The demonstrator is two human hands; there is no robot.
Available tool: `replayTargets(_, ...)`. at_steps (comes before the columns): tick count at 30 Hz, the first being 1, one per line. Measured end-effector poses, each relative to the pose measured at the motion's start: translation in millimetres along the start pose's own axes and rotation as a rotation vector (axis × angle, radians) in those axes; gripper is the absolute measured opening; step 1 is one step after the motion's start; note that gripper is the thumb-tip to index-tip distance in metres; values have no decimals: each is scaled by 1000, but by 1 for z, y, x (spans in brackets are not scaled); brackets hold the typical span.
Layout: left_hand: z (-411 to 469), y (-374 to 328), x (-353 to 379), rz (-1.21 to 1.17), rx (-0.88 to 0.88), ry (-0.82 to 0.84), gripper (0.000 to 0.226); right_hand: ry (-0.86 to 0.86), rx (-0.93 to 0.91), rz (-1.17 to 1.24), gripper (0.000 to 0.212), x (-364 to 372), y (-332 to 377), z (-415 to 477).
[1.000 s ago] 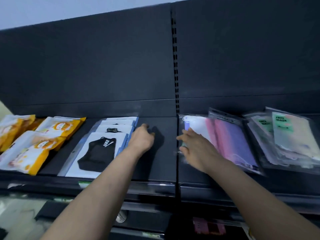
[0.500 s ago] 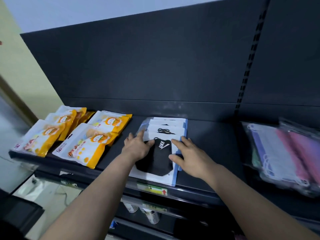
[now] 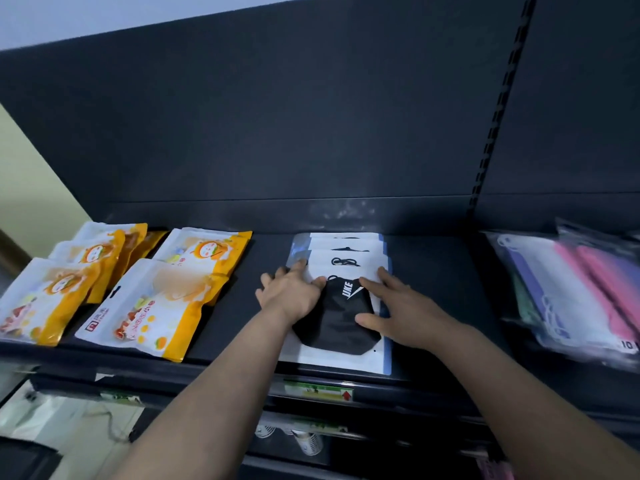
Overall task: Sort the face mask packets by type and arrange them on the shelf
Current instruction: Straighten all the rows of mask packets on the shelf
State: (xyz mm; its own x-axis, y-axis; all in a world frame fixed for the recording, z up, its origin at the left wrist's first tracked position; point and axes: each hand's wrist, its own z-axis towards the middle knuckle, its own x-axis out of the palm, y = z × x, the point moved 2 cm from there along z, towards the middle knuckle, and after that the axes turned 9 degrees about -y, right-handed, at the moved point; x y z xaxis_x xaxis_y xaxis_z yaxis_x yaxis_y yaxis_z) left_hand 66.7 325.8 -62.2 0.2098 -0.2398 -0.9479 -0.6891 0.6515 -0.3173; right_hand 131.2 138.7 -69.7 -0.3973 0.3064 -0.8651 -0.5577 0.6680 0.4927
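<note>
- Head view: my left hand (image 3: pixel 291 296) and right hand (image 3: pixel 398 310) press flat, fingers straight, gripping nothing, on the black mask packets (image 3: pixel 343 329) at the middle of the shelf (image 3: pixel 436 271).
- Orange packets (image 3: pixel 149 306) lie left and pastel packets (image 3: pixel 571 296) right; sorting looks done, and I judge only straightening remains.

"UKE" marks the black mask packet (image 3: pixel 337 323), "10" the clear packet (image 3: pixel 571 299).
</note>
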Motion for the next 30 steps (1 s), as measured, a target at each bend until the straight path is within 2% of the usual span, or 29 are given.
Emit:
replayTargets(14, -8, -25, 6, -42, 8, 47, 61, 10, 28, 1, 75, -15, -18, -7)
replayTargets(20, -9, -29, -3, -122, -4, 45, 57, -44, 18, 34, 72, -18, -18, -14)
replayTargets(24, -12, -23, -10, -147, 18, -16, 52, -171, -106, -75, 59, -17, 1, -14)
replayTargets(30, -15, 25, -31, -109, -55, -141, 54, -117, -339, -146, 45, 0, 50, -2)
